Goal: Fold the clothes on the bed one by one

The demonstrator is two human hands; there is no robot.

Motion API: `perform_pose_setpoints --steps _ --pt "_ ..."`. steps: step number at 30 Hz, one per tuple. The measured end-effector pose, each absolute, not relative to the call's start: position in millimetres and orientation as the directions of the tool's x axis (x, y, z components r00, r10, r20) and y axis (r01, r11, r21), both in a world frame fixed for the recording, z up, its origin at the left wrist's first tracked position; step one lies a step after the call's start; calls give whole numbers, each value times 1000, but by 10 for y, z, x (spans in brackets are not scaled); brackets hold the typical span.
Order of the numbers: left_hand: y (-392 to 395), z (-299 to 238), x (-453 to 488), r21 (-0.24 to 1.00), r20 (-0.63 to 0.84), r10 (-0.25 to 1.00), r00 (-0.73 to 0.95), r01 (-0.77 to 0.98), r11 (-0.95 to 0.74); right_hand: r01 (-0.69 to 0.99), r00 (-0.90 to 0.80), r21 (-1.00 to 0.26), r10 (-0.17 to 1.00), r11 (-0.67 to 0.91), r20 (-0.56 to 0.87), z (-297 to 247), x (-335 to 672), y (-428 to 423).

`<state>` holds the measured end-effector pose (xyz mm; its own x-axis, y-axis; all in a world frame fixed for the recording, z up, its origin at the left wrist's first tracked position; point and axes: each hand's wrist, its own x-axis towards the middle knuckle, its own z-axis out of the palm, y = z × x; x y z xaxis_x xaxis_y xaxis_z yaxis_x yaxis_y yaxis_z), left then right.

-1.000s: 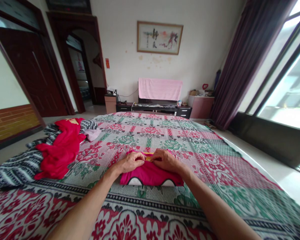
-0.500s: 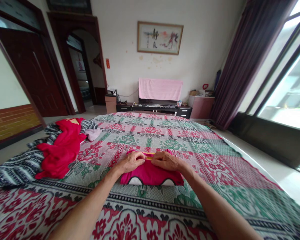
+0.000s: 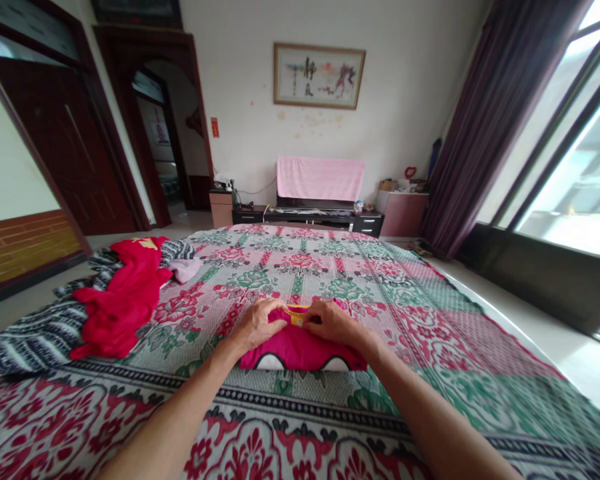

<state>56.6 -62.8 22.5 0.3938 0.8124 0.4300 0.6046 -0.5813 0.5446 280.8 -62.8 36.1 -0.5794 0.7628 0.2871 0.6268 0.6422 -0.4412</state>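
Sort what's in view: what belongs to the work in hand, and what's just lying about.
In the work:
folded magenta garment
left hand and right hand, at its neckline
patterned bedspread beneath

Just lying about:
red garment
black-and-white striped cloth
draped pink cloth

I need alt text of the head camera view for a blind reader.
A person's left hand and right hand touch the yellow-trimmed far edge of a folded pink garment on a flowered cover. A pile of red and black-and-white fabric lies at the left; a framed picture hangs beyond.
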Motion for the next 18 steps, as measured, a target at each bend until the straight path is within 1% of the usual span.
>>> perform_pose_setpoints --steps 3,8,10,13,15,18 --pt "-605 196 543 477 519 766 379 615 -627 639 -565 -428 767 639 303 378 2797 -656" --pt "-553 101 521 420 530 762 372 666 -617 626 -530 -412 748 663 399 343 2848 -624" --pt "-545 64 512 406 548 754 361 673 -618 637 -464 -405 746 656 478 318 2929 -579" --pt "-541 17 496 415 592 744 309 675 -610 665 -294 -442 755 602 586 287 3112 -519" --pt "-533 -8 486 424 604 744 285 676 -603 661 -225 -487 769 571 598 266 3239 -507" --pt "-504 -41 477 424 612 748 256 692 -584 667 -203 -540 822 514 532 208 3366 -530"
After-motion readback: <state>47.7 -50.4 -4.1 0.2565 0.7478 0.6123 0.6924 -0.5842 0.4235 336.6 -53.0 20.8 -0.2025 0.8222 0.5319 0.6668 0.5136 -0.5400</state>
